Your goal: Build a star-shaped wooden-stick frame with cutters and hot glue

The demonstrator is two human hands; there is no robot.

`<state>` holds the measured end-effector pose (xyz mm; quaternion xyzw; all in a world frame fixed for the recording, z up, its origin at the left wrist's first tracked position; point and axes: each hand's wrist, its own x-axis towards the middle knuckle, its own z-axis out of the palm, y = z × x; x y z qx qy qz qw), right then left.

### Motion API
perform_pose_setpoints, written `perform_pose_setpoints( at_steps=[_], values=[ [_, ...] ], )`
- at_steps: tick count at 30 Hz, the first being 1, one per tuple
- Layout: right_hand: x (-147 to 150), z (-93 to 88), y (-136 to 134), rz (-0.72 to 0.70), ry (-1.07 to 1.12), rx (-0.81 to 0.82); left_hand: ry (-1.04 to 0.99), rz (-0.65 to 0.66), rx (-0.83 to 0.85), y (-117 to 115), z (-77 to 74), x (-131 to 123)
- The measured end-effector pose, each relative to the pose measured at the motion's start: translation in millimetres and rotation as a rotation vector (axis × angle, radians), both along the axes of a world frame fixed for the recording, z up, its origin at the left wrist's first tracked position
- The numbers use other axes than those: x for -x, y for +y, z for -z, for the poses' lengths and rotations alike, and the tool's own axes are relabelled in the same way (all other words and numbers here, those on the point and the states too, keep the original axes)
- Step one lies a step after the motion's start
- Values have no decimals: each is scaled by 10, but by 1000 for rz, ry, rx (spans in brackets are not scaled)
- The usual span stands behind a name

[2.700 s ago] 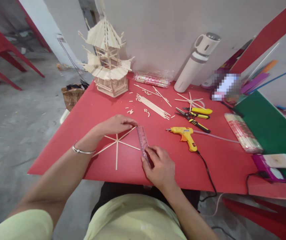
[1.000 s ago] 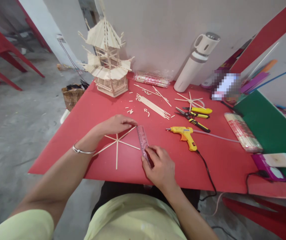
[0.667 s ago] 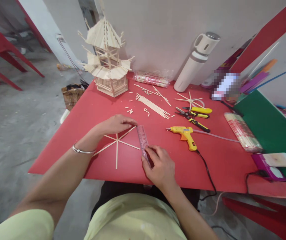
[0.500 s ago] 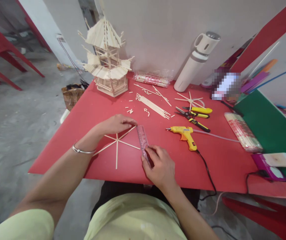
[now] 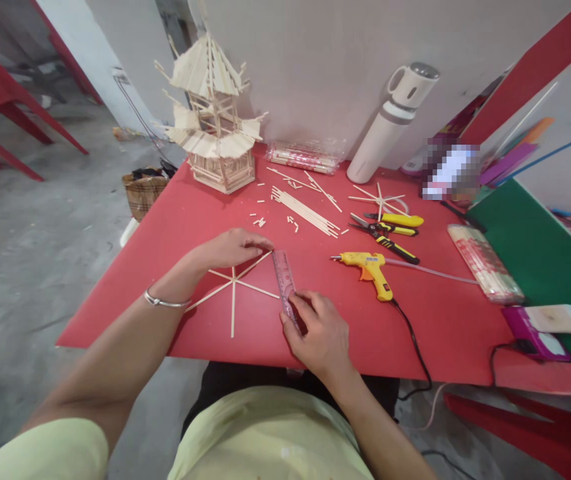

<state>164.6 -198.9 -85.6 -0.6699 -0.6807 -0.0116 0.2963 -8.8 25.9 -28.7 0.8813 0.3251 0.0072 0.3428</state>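
A star of thin wooden sticks (image 5: 234, 287) lies flat on the red table (image 5: 205, 213) in front of me. My left hand (image 5: 230, 248) rests curled over its far spokes, fingertips pinched on a stick end near the top of a clear ruler (image 5: 285, 280). The ruler lies along the star's right side, between two spoke tips. My right hand (image 5: 318, 333) grips the ruler's near end, fingers closed on it.
A stick pagoda model (image 5: 212, 120) stands at the back left. Loose sticks (image 5: 305, 212), pliers (image 5: 385, 230), a yellow glue gun (image 5: 370, 270) with its cord, a second stick star (image 5: 380, 200), a white bottle (image 5: 390, 127) and stick packets (image 5: 485, 263) lie beyond and right.
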Motion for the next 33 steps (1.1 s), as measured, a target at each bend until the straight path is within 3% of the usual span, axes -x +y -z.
perform_pose_setpoints(
  at_steps=[13, 20, 24, 29, 33],
  values=[
    [5, 15, -7, 14, -6, -15, -1, -6, -4, 11, 23, 5],
    [7, 76, 9, 128, -4, -17, -18, -14, 38, -25, -18, 12],
    [-15, 46, 4, 129, -23, -26, -75, -108, 79, 14, -77, 131],
    [-43, -130, 59, -44, -47, -25, -70, -301, 16, 123, -197, 467],
    [-74, -304, 301, -216, -74, 161, -79, -374, 22, 161, -160, 693]
  ],
)
